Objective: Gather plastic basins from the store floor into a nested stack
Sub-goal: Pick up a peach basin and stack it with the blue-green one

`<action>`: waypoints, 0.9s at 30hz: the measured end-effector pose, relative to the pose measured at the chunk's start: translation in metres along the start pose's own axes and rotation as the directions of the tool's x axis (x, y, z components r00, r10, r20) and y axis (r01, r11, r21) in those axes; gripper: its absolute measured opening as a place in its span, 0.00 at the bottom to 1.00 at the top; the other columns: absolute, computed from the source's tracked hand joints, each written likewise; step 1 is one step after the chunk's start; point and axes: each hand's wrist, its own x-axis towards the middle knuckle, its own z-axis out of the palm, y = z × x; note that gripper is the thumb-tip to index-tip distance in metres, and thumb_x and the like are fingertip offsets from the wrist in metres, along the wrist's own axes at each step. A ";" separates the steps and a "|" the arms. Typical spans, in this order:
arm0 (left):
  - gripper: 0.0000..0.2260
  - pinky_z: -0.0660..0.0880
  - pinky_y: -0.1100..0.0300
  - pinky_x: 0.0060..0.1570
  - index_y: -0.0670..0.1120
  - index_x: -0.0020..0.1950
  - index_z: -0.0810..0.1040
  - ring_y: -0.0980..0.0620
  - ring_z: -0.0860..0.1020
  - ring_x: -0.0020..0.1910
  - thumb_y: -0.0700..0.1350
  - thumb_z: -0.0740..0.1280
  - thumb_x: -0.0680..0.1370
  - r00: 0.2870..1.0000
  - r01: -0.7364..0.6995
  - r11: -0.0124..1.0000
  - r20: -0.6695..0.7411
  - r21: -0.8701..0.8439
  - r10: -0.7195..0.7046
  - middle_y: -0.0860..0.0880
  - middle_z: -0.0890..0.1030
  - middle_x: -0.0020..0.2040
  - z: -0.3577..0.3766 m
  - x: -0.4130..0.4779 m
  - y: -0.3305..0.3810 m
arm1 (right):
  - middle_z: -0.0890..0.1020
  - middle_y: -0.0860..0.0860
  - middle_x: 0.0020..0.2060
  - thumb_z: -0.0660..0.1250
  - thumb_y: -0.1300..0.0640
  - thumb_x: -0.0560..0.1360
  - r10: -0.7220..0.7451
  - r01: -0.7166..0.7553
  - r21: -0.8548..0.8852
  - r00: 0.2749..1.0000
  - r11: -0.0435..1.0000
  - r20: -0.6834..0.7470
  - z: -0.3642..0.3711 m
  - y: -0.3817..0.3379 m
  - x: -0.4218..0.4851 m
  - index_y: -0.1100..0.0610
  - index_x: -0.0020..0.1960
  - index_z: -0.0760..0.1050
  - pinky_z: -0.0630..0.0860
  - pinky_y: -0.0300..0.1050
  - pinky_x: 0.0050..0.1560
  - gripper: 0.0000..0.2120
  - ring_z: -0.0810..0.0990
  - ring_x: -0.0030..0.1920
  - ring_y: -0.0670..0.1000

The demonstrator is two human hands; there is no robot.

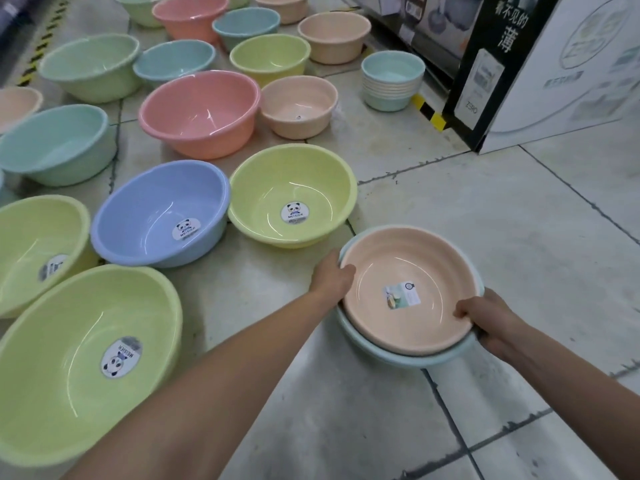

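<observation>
Nearest the lens, two bare forearms reaching forward and down over the tiled floor (450,209).

Left to right: large pale-green basin (79,362) at the near left with a panda sticker, partly cut by the frame's bottom and left edges; behind it a yellow-green one (31,247) also clipped at the left; then a periwinkle-blue basin (159,213) and a yellow-green basin (292,194) rim to rim, both open side up, presumably laid out singly so each can be lifted and dropped into a stack.

Left hand (330,277) wrapped over the far-left rim of the peach basin (408,289); fingers (346,270) curled onto the lip. Right hand (491,318) clamped on the near-right rim, thumb inside the peach wall, remaining fingers tucked below and hidden. Opposed two-sided grip, probably to keep the pair level. Peach basin seated inside a pale-blue basin (381,351), only a crescent of blue rim showing; whether that base rests on the floor or is lifted off it, unclear. Count of basins under the peach one not readable either.

Farther right and back: an already nested stack (391,83) of smaller basins beside a printed carton (554,64), likely the destination. Rows of loose basins at the top, blurred and cropped.
</observation>
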 end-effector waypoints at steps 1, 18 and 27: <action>0.16 0.76 0.51 0.57 0.45 0.62 0.77 0.43 0.79 0.54 0.40 0.63 0.75 1.000 0.000 1.000 0.007 -0.009 0.000 0.44 0.82 0.55 0.000 0.001 -0.002 | 0.80 0.62 0.50 0.63 0.72 0.67 -0.002 0.002 -0.007 1.000 1.000 0.008 0.000 0.002 0.001 0.64 0.63 0.72 0.77 0.48 0.41 0.24 0.79 0.46 0.60; 0.12 0.79 0.54 0.45 0.46 0.56 0.77 0.47 0.81 0.43 0.38 0.66 0.74 0.966 0.251 0.855 0.179 -0.453 -0.189 0.45 0.83 0.47 -0.090 -0.024 0.029 | 0.81 0.61 0.48 0.61 0.73 0.68 -0.018 0.037 0.146 0.991 0.989 -0.135 0.037 -0.067 -0.087 0.55 0.59 0.74 0.74 0.52 0.43 0.23 0.78 0.44 0.61; 0.16 0.79 0.48 0.49 0.47 0.52 0.76 0.42 0.81 0.45 0.45 0.66 0.64 0.968 0.244 0.861 0.166 -0.447 -0.189 0.40 0.82 0.50 -0.234 -0.065 0.255 | 0.81 0.61 0.46 0.61 0.73 0.69 0.009 0.000 0.127 0.997 0.992 -0.070 0.007 -0.294 -0.209 0.55 0.51 0.73 0.73 0.52 0.44 0.17 0.77 0.43 0.60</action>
